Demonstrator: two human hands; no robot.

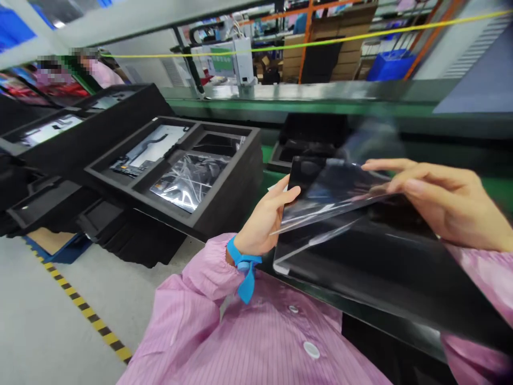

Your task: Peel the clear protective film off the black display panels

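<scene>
clearly, the dark panel is held in front of the person, its long axis slanting from the far left to the near right, with the right part running out past the frame. the left hand grasps its left edge, thumb lapped over the top. the right hand is above the panel's far side, fingertips pinched on a clear film. that film spans the gap between the hands, its near edge angled across the panel and seemingly standing off it; the right hand is nearer to its right end, the left hand to its left.

the panel is flat, thin and glossy black, with a rounded near-left corner; the film is glassy, limp and streaked with highlights. farther left is a matt black foam tray with square-cut compartments, one bearing a crinkled, shiny wrapped piece. a soft blue band circles the left wrist beside a gathered, pin-striped pink sleeve.
</scene>
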